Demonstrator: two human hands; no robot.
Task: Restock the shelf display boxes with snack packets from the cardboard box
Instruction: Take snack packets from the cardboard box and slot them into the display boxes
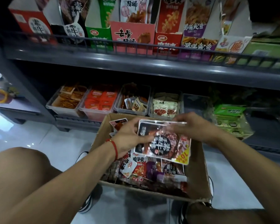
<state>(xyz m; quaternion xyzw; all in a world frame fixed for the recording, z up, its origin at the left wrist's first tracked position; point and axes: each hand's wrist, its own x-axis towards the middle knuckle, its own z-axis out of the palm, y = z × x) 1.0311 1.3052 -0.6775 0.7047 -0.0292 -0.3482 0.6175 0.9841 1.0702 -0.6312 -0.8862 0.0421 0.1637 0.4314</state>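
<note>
While both forearms reach forward, left hand (128,136) and right hand (196,128) pinch dark packets (163,141)

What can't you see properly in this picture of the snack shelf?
- Right hand: its fingertips are motion-blurred in the head view, so its grip on the stack of dark packets is unclear.
- How many packets are in the stack: they overlap.
- Bottom of the cardboard box: covered by loose packets.
- Upper shelf display boxes: tops cut off by the frame's top edge.
- Clear bin contents: shadowed under the shelf.
</note>
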